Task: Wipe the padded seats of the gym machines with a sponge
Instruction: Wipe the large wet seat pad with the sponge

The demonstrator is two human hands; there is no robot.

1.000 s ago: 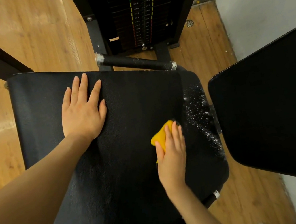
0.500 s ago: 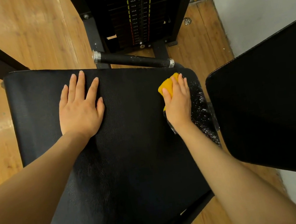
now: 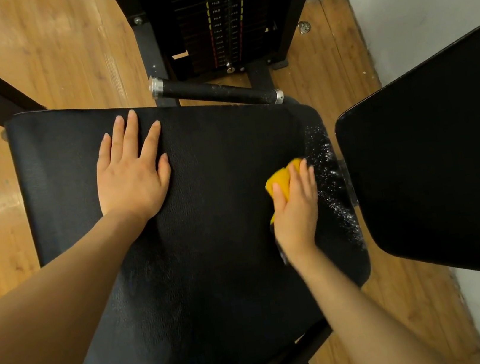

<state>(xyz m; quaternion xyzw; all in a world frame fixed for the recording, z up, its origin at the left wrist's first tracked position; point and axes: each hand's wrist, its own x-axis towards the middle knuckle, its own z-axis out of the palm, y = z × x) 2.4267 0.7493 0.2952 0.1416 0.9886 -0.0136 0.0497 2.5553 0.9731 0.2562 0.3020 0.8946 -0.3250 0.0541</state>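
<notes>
- My right hand [image 3: 293, 205] presses flat on the yellow sponge [image 3: 279, 183], fingers straight over it; the sponge pokes out at eleven o'clock past my thumb.
- The sponge lies on the black padded seat [image 3: 211, 248], near its three o'clock edge, just beside a band of white droplets [image 3: 330, 180].
- My left hand [image 3: 131, 173] rests flat on the seat, fingers spread, holding nothing.
- At twelve o'clock lies a black handle bar [image 3: 216, 92], then the weight stack [image 3: 217, 20].
</notes>
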